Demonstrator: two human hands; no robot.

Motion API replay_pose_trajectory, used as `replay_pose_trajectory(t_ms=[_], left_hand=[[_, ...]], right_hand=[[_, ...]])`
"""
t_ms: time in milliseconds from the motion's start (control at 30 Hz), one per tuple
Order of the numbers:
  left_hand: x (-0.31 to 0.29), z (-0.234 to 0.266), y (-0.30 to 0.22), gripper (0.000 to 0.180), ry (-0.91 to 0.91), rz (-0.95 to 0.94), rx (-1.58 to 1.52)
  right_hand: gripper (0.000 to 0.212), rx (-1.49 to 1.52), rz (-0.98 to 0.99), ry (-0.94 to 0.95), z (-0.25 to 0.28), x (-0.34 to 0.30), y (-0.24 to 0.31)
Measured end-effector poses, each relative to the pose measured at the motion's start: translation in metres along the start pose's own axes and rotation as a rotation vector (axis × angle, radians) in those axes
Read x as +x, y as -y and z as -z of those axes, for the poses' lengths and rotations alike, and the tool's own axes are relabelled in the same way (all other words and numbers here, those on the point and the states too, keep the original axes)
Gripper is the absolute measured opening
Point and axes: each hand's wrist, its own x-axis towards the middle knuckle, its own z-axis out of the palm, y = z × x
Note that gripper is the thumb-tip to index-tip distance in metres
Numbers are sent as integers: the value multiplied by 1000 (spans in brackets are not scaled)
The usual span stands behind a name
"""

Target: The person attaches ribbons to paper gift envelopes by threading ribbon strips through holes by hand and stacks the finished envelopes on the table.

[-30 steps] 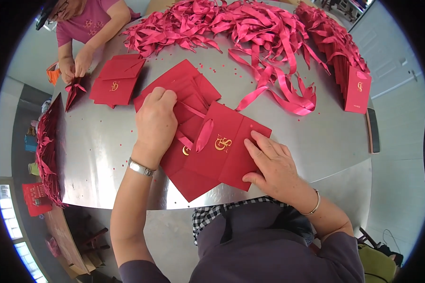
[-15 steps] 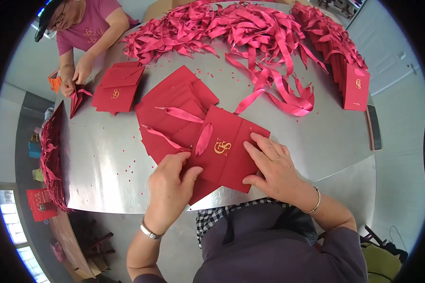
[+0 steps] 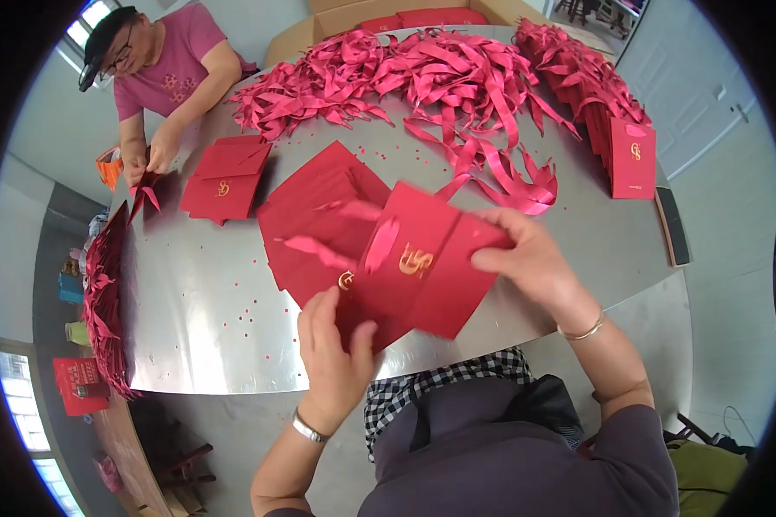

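My right hand [image 3: 539, 263] is closed on the right end of a flat red paper gift bag [image 3: 435, 258] with a gold emblem and a pink ribbon handle [image 3: 382, 246]. The bag is tilted, its right end lifted above the table, and slightly blurred. Beneath its left part lies a fanned stack of flat red bags [image 3: 319, 215], with loose ribbon ends across the top ones. At the near edge of that stack my left hand [image 3: 336, 358] is open, thumb and fingers apart, fingertips by the stack; whether they touch it is unclear.
Pink ribbons [image 3: 448, 77] are heaped along the far side of the metal table [image 3: 207, 345]. Rows of ribboned bags stand at the right [image 3: 634, 159] and left [image 3: 103, 302] edges. A smaller bag stack [image 3: 224, 181] lies near a co-worker [image 3: 177, 69] handling a bag. A cardboard box [image 3: 306, 30] stands behind.
My right hand has gone from resting flat on the bag to gripping its right end and raising it. My left hand has shifted slightly right and nearer me. The whole view has moved a little.
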Motion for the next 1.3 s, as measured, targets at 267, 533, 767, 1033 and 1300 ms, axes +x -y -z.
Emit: replay_pose_trajectory(t_ms=[267, 533, 767, 1033, 1300], left_hand=[[2, 5, 7, 54, 227, -85, 353], [52, 27, 57, 45, 25, -49, 174], [10, 44, 17, 28, -238, 44, -72], [76, -16, -1, 43, -89, -131, 232], [85, -14, 9, 35, 12, 224, 112]], right_hand=[[28, -360, 812, -437, 1, -24, 38], [47, -1272, 1066, 35, -78, -29, -15], [43, -979, 885, 299, -65, -1, -12], [17, -1039, 830, 216, -12, 100, -16], [11, -827, 605, -78, -38, 57, 2]])
